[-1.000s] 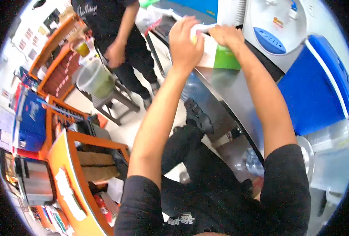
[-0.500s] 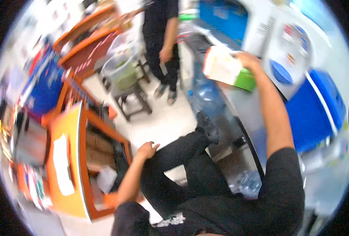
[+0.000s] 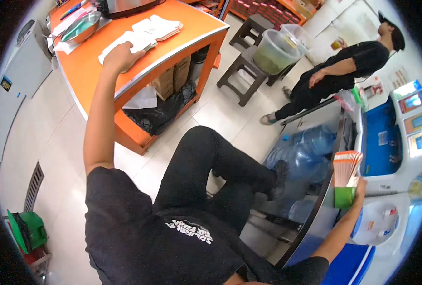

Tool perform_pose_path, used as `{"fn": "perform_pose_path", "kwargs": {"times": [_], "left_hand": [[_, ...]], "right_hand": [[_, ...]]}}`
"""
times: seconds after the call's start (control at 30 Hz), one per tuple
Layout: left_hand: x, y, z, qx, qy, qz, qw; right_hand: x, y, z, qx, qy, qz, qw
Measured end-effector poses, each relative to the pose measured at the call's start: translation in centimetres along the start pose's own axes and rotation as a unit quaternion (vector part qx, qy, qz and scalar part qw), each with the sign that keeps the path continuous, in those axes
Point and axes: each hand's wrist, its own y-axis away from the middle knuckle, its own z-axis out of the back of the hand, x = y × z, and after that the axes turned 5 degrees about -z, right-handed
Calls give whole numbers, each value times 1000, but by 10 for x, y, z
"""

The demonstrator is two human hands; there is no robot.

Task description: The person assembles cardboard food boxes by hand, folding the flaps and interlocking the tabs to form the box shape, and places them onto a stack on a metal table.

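On the orange table (image 3: 80, 88), my left hand (image 3: 120, 57) lies over the near end of a flat stack of white paper pieces (image 3: 142, 38). Its fingers curl onto the stack and the thumb stretches along the side. My right hand (image 3: 360, 188) is at the right, closed round the edge of a thick stack of orange-and-white paper packets (image 3: 346, 166) with a green lower end (image 3: 345, 197). Its fingers are partly hidden behind the packets. The packets are above a dark-edged counter, beside a white water dispenser; whether they rest on it I cannot tell.
A metal bowl (image 3: 83, 26) sits at the table's far left. Clear tubs (image 3: 273, 51) stand on dark stools (image 3: 242, 73); a person in black (image 3: 349, 61) stands beyond. Blue water bottles (image 3: 301, 152) fill the shelf under the counter. My bent knee (image 3: 199, 142) is between table and counter.
The view has swung left. My left hand has gone from beside my knee up onto the white paper stack. My right hand still holds the packets, now tilted more upright.
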Motion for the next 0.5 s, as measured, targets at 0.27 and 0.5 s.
{"fn": "perform_pose_path", "kwargs": {"times": [0.27, 0.5], "left_hand": [[88, -56, -35, 235, 259, -98, 932], [76, -74, -37, 249, 274, -68, 926]], "right_hand": [[104, 81, 72, -74, 158, -82, 981], [88, 52, 113, -52, 272, -1, 961]]}}
